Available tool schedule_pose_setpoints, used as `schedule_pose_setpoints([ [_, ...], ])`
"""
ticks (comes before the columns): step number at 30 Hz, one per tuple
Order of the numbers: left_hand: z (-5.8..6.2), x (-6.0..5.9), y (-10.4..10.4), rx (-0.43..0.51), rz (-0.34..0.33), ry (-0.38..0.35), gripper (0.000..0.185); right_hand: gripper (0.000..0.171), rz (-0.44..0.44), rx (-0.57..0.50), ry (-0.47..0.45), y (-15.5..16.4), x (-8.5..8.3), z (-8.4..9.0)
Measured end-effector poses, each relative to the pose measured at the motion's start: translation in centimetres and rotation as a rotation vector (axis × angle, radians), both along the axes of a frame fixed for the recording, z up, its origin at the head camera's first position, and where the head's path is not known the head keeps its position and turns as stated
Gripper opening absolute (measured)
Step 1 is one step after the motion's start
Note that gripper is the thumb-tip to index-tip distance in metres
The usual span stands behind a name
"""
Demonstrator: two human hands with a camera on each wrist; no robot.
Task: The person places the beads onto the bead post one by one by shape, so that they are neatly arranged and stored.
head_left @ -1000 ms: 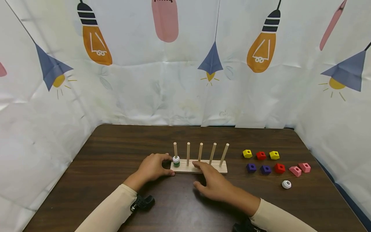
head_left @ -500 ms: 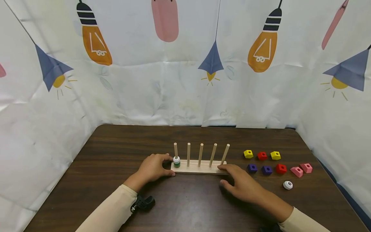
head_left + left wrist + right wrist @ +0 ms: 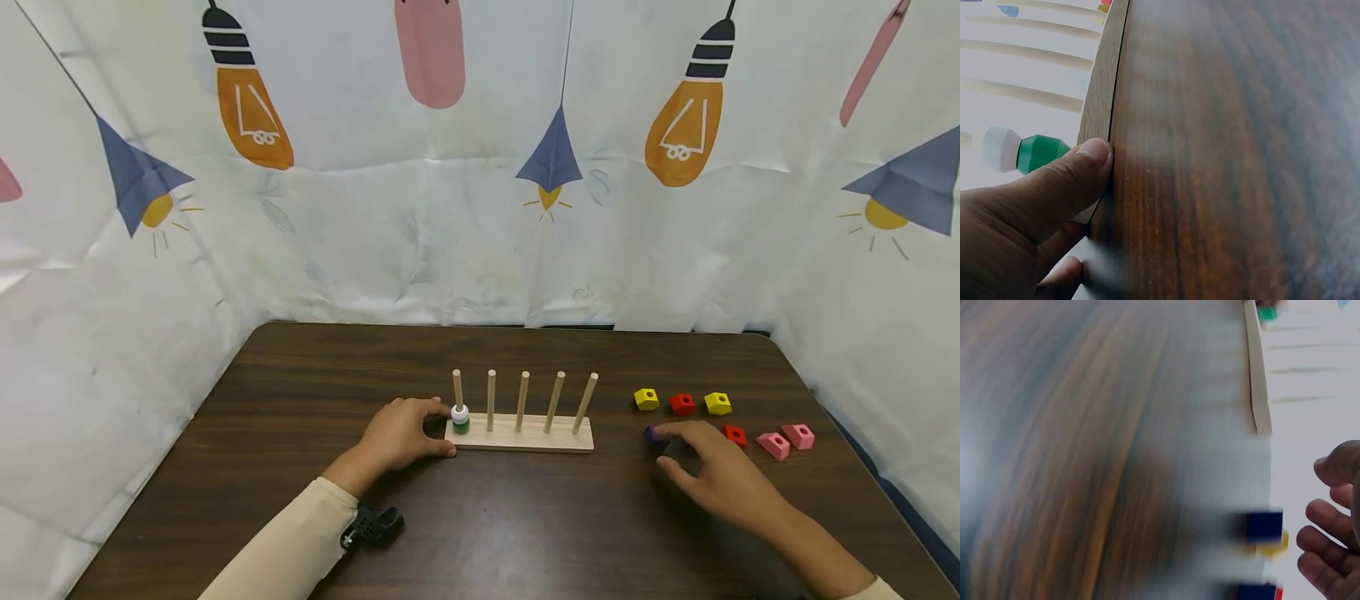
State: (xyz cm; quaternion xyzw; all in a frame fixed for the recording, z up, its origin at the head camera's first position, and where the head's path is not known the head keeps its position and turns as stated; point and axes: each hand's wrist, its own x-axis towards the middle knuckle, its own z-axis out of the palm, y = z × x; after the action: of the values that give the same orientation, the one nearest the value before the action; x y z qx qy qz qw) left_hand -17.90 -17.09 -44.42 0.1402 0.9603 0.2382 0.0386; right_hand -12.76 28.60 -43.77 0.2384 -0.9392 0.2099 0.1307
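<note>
A wooden peg board with several upright pegs lies across the middle of the table. On its leftmost peg a white bead sits above a green bead. My left hand grips the board's left end; in the left wrist view the thumb presses the front side of the base. Over at the right, my right hand hovers with loosely bent fingers near a purple block, partly hidden by the fingertips. In the right wrist view a gap separates the fingers from the purple blocks.
Behind the right hand lie yellow blocks, a red block and another red block. Two pink blocks lie farther right. A patterned white curtain hangs behind the table.
My right hand has moved right, from the peg board to the purple blocks, and now covers one purple block and the loose white bead. The left hand stays on the board.
</note>
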Motion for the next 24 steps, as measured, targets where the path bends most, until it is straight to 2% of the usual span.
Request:
schedule_pose_setpoints([
  [10,0.0,-0.1,-0.1,0.002,-0.009,0.016,0.055,0.04,-0.095,0.032,0.028,6.3,0.7,0.1],
  [14,-0.1,0.0,-0.1,0.007,-0.007,0.013,0.055,0.039,-0.157,0.058,-0.046,8.2,1.2,0.1],
  [19,-0.1,0.1,0.0,0.017,-0.008,0.016,0.054,0.039,-0.214,0.063,-0.205,9.8,1.5,-0.1],
  [22,-0.1,0.1,0.0,0.019,-0.006,0.017,0.054,0.039,-0.227,0.079,-0.198,10.5,1.6,-0.5],
  [24,-0.1,0.1,0.0,0.018,-0.005,0.016,0.054,0.037,-0.216,0.088,-0.148,10.9,1.6,-0.8],
])
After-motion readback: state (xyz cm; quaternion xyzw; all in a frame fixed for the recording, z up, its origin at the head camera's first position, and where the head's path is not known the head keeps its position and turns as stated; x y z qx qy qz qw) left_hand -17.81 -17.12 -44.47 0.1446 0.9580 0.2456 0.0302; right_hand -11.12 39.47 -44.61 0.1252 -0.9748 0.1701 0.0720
